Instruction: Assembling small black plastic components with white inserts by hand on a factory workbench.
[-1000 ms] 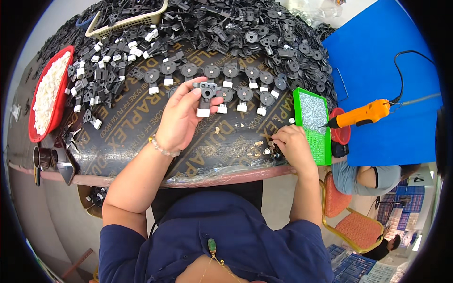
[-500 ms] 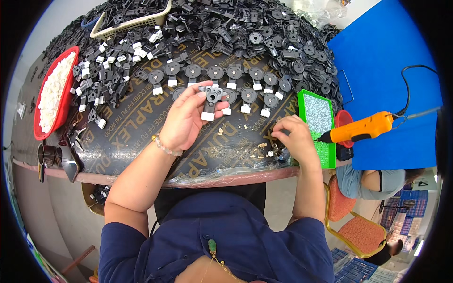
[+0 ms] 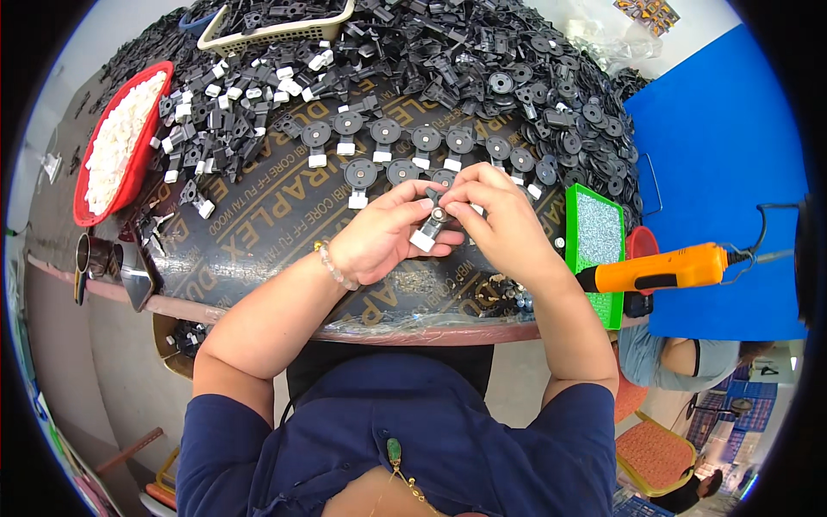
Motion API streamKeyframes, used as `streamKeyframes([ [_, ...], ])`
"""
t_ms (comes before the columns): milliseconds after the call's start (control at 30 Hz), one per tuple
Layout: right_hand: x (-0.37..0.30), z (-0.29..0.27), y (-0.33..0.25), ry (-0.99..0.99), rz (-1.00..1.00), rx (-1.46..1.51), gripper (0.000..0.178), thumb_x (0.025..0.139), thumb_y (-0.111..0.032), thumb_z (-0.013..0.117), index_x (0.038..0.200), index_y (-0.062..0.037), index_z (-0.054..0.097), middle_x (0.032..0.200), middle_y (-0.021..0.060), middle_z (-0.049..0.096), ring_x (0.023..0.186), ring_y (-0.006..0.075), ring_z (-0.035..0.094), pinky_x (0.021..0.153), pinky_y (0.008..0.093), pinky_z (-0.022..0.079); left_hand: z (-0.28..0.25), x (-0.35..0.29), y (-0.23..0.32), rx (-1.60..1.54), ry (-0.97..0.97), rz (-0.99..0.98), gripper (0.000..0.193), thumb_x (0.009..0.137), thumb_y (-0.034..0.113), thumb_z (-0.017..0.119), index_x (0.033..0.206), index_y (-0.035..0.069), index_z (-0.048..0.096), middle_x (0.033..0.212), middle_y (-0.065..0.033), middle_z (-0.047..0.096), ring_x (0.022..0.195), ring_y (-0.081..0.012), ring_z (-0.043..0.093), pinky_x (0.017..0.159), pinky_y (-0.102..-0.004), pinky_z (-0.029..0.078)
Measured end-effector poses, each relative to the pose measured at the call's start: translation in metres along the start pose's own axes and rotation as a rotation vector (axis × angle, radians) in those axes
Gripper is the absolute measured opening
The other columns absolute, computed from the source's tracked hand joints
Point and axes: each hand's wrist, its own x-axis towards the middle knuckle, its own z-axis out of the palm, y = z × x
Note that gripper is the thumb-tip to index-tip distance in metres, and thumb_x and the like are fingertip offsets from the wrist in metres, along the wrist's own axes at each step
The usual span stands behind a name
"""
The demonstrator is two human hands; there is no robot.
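Clock directions take the held part as the dial's centre, with twelve o'clock pointing away from the person.

Farthest left, between nine and ten o'clock, a red oval plastic basin [image 3: 138,177] holds a heap of small white pieces [image 3: 121,138]. At about eleven o'clock, a cream rectangular perforated plastic basket [image 3: 284,34] sits among loose black parts.

At nine o'clock is the bare left hand [image 3: 379,237], palm turned up, its thumb and fingers gripping a small black plastic part with a white block end [image 3: 431,228]. That part is above the dark printed tabletop, tilted so its white end points toward seven o'clock. A small, round, metallic-looking ring [image 3: 439,214] shows on its upper face. Beyond, black discs with white-tipped stems [image 3: 385,131] lie in two curved rows.

At two o'clock, the bare right hand [image 3: 495,215] brings thumb and fingers together at the part; whether they pinch anything cannot be told. Good handling here probably means keeping the left grip steady, lining the ring up squarely and pressing straight down rather than sideways.

At four o'clock, tiny loose metal pieces [image 3: 521,300] lie near the table edge. At three stands a green rectangular plastic tray [image 3: 612,314], then an orange power screwdriver [image 3: 676,269].
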Motion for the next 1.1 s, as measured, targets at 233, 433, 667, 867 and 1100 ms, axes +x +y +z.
streamKeyframes([
  [233,-0.002,-0.051,0.038,0.407,0.104,-0.272,0.019,0.091,-0.001,0.064,0.109,-0.0011,0.071,0.102,0.0135,0.069,0.094,0.0267,0.067,0.084,0.0323,0.053,0.003,-0.002,0.003,0.034,0.047,0.01,0.032,0.107,0.021,0.048,0.137,0.008,0.048,0.127,-0.0219,0.063,0.11,-0.0312,0.069,0.092,-0.0412,0.058],
  [433,-0.036,-0.096,0.116,0.217,0.41,-0.772,0.024,0.083,-0.004,0.071,0.107,-0.0047,0.074,0.106,0.0171,0.07,0.102,0.0363,0.064,0.094,0.0443,0.051,0.009,-0.002,0.005,0.16,0.158,0.059,0.034,0.101,0.014,0.06,0.133,0.008,0.05,0.122,-0.0238,0.065,0.1,-0.0283,0.072,0.081,-0.0352,0.061],
  [667,-0.034,-0.072,0.153,0.184,0.456,-0.835,0.019,0.079,-0.013,0.079,0.097,-0.0075,0.076,0.105,0.0115,0.064,0.109,0.033,0.059,0.095,0.0435,0.05,0.004,-0.001,0.006,0.149,0.161,0.082,0.031,0.099,0.008,0.061,0.128,0.007,0.05,0.116,-0.0223,0.068,0.094,-0.0273,0.073,0.075,-0.0328,0.061],
  [867,-0.036,-0.102,0.158,0.383,0.712,-0.116,0.015,0.087,-0.015,0.071,0.09,-0.0002,0.075,0.092,0.0058,0.071,0.083,0.018,0.066,0.074,0.0322,0.051,0.008,0.0,0.007,0.121,0.19,0.097,0.029,0.101,0.008,0.058,0.128,0.006,0.049,0.12,-0.0228,0.066,0.097,-0.0295,0.073,0.078,-0.0361,0.062],
  [1100,-0.04,-0.084,0.092,0.156,0.45,1.082,0.013,0.096,-0.014,0.062,0.089,-0.0075,0.054,0.121,0.0252,0.068,0.106,0.0323,0.071,0.087,0.0404,0.06,0.001,-0.001,0.004,0.013,0.108,0.12,0.03,0.106,0.014,0.046,0.134,0.004,0.047,0.126,-0.0246,0.062,0.112,-0.0341,0.068,0.093,-0.0426,0.058],
])
